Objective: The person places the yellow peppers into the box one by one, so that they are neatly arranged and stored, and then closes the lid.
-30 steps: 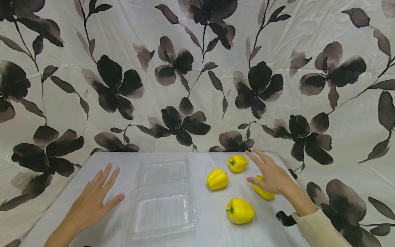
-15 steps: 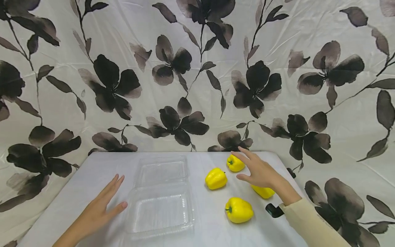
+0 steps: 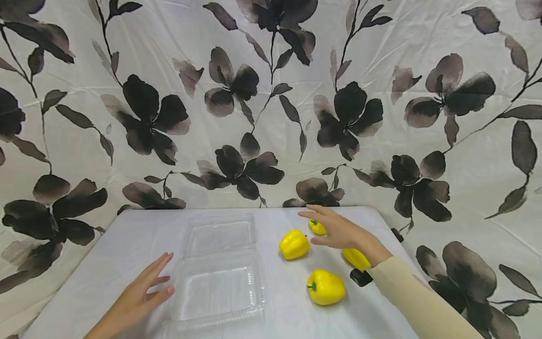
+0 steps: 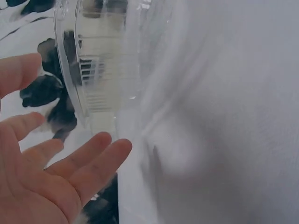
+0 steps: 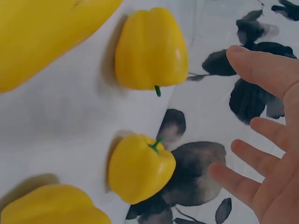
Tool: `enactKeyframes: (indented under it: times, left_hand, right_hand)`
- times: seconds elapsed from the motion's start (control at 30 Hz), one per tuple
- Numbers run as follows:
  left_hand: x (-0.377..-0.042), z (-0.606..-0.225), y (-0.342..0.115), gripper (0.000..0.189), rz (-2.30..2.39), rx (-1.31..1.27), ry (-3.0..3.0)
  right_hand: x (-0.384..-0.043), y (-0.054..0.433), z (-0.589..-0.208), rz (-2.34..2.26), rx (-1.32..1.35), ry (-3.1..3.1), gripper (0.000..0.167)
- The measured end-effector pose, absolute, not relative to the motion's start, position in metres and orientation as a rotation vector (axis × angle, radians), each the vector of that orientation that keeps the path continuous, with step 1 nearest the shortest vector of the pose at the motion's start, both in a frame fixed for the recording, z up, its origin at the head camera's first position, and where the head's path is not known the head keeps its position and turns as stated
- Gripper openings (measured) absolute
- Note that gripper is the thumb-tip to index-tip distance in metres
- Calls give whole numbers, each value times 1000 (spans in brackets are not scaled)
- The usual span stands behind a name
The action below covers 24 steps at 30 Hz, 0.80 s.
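Note:
My left hand (image 3: 137, 294) hovers over the table's left side, fingers spread and holding nothing, just left of a clear plastic clamshell container (image 3: 218, 294). That container lies unfolded, both halves showing bare insides. Over on the right, my right hand (image 3: 340, 230) is held above several yellow bell peppers, its fingers extended and loose. It partly covers the far pepper (image 3: 316, 228), while its wrist overlaps another pepper (image 3: 354, 257). Just left of the hand sits a third pepper (image 3: 294, 245), and the nearest pepper (image 3: 326, 287) lies toward the front. In the right wrist view, the palm (image 5: 275, 186) holds nothing.
A white cloth covers the table (image 3: 139, 235). Behind it hangs a pale curtain (image 3: 271, 108) printed with dark flowers. A small black device (image 3: 361, 277) shows under the right wrist, beside the cream sleeve (image 3: 406, 292).
My right hand has moved left over the peppers, from the right-hand pepper toward the far one. My left hand has shifted slightly down and right, nearer the container. The peppers and container have stayed put.

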State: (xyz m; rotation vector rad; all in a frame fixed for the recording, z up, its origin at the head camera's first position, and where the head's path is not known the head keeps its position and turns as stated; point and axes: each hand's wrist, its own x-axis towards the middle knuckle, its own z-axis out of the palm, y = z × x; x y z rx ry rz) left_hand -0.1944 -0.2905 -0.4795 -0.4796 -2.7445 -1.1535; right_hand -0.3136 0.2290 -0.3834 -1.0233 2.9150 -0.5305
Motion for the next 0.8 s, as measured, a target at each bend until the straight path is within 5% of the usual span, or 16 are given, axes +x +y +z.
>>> enactKeyframes:
  times: [0.8]
  left_hand:
    - [-194, -497, -298, 54, -1423, -602, -2781]
  right_hand:
    - [-336, 193, -406, -479, -1056, 2726, 57]
